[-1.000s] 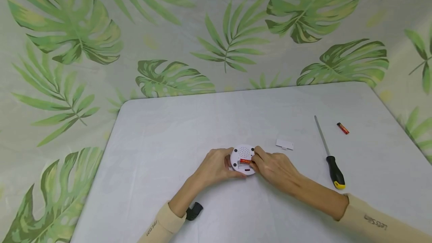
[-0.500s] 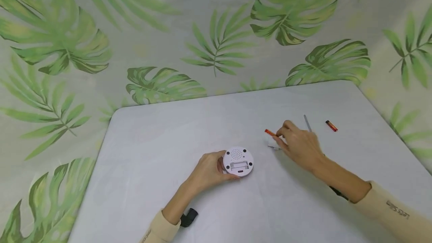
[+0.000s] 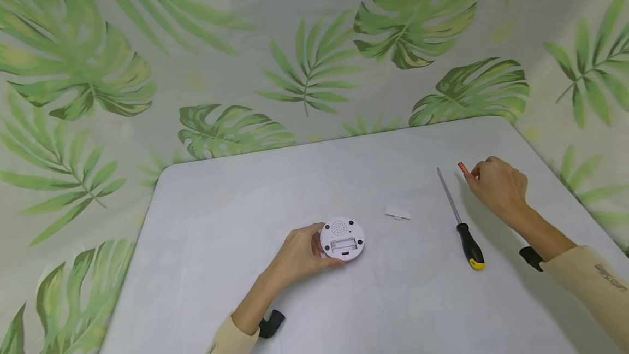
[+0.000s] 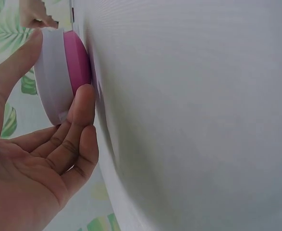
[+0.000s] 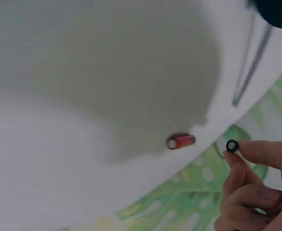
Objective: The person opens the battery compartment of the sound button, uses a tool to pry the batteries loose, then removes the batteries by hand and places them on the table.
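Note:
My left hand (image 3: 295, 253) grips the edge of a round white device (image 3: 342, 239) between thumb and fingers. The device's uncovered battery slot faces up, and no battery shows in it. From the left wrist view, its underside is pink (image 4: 77, 60), close above the table. At the right of the table, my right hand (image 3: 498, 184) pinches a red battery (image 3: 463, 167) between thumb and index finger, raised over the tabletop. A second red battery (image 5: 181, 141) lies on the table below that hand in the right wrist view; the head view does not show it.
A small white battery cover (image 3: 398, 212) lies right of the device. Beyond it is a screwdriver (image 3: 470, 245) with a black and yellow handle, its shaft pointing to the back. Leaf-patterned cloth (image 3: 211, 59) hangs behind the white table (image 3: 236, 288).
My right hand has carried the battery out of the device's slot, over the cover and screwdriver, to the far right. The left hand still holds the device. The head view has shifted slightly.

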A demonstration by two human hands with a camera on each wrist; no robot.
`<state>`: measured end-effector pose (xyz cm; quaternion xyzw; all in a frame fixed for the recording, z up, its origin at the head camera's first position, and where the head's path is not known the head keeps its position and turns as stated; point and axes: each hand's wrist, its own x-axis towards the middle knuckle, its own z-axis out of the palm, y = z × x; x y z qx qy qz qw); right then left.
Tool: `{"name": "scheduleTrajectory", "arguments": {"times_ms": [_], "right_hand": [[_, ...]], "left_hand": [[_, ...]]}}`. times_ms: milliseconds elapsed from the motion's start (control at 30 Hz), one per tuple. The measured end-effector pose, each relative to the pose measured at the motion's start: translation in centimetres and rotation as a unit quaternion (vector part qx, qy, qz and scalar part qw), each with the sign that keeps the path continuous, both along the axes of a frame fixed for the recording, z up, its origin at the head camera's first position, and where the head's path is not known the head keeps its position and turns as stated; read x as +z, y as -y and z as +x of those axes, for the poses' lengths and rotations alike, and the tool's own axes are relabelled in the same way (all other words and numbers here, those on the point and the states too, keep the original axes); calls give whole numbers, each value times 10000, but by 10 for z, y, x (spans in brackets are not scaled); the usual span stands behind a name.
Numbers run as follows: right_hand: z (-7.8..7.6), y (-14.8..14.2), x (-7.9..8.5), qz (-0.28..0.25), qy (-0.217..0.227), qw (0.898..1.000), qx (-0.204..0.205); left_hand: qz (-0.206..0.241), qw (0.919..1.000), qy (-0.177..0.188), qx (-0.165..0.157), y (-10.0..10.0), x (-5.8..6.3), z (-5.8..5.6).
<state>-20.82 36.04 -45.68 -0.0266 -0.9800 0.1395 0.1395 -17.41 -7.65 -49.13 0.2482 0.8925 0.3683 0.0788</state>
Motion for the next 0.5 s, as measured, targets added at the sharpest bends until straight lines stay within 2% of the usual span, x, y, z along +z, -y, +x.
{"name": "scheduleTrajectory", "arguments": {"times_ms": [233,500], "right_hand": [[-1,-10,-18,-113,401,9991,-104],[-3,-12,-27,-86,494,9986,-158]], "left_hand": [[31,10000,44,-32,1,-1,2],[-14,9999,153,6,1,0,2]]}}
